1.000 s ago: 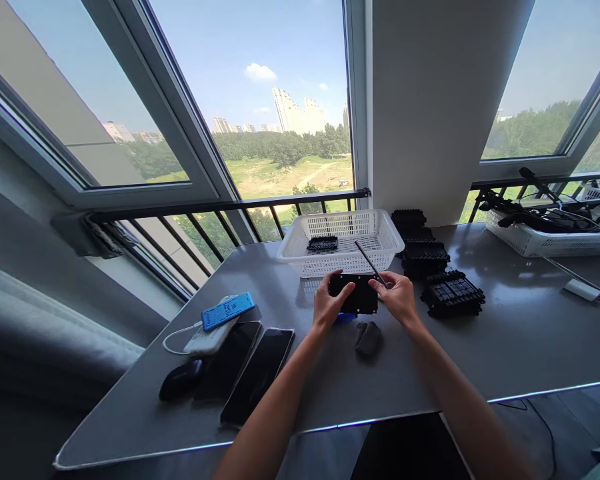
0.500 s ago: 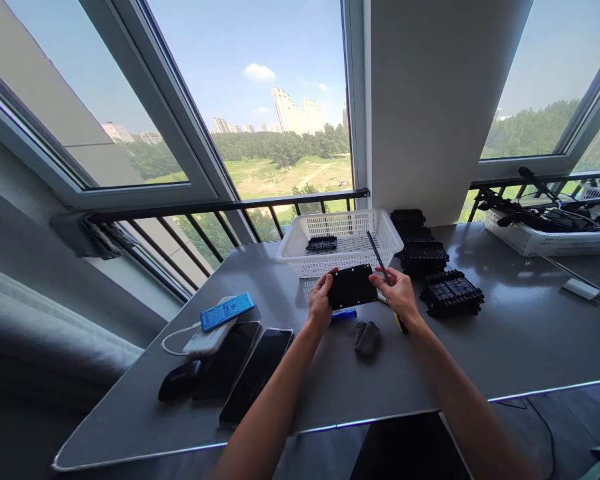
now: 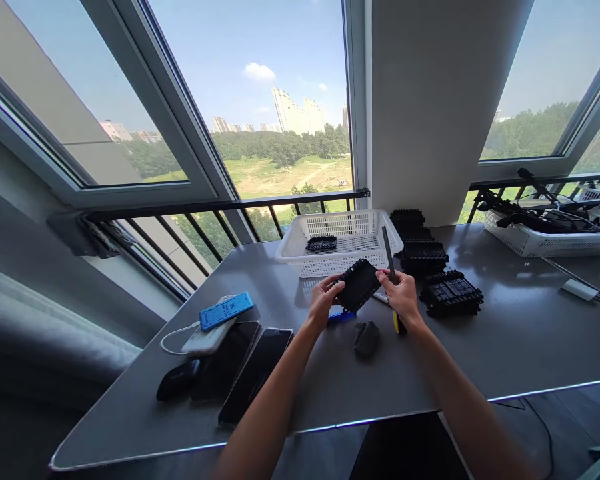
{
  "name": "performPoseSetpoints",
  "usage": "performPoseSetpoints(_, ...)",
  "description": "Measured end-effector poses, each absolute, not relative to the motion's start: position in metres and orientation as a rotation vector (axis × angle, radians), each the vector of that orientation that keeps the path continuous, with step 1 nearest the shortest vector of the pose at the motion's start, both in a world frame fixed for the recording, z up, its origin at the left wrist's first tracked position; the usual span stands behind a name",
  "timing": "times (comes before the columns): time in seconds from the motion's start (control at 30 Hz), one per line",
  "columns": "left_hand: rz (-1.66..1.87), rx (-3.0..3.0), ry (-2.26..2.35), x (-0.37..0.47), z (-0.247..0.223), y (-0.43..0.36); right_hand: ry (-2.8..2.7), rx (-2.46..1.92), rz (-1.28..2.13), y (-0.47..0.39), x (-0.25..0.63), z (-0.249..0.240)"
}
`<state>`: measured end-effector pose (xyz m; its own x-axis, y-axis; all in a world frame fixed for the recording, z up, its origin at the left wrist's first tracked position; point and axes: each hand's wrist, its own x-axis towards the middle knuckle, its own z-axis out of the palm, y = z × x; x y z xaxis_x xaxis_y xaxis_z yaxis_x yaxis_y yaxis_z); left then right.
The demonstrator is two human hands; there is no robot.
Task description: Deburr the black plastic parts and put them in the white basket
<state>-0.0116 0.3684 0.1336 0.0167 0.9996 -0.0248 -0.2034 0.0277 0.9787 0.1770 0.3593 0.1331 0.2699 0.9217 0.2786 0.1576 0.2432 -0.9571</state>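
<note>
My left hand is closed on the left edge of a black plastic tray-like part, held tilted above the table. My right hand grips a slim dark bar-shaped tool that points up; its exact kind I cannot make out. The right thumb and fingers are at the part's upper right corner; whether they press on it is unclear. Below the hands lie a blue object, a crumpled dark grey lump and a yellow-and-black handle, each partly hidden or hard to name.
A white plastic basket behind my hands holds a similar black part. Several black parts stand stacked to the right. On the left are a blue-screened phone, dark tablets and a mouse. Another basket holds cables.
The black part has turned in my hands from flat face toward me to a tilted pose, showing its ridged edge. The dark bar has swung more upright and slightly right.
</note>
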Motion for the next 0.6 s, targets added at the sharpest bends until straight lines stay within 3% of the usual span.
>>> performPoseSetpoints(0.3, 0.848, 1.161, 1.014, -0.001, 0.133, 0.357, -1.280, -1.183, 0.747, 0.360, 0.175, 0.131)
performPoseSetpoints(0.6, 1.326, 1.360, 1.125, 0.000, 0.121, 0.369, -1.264, -1.154, 0.824, 0.359, 0.169, 0.131)
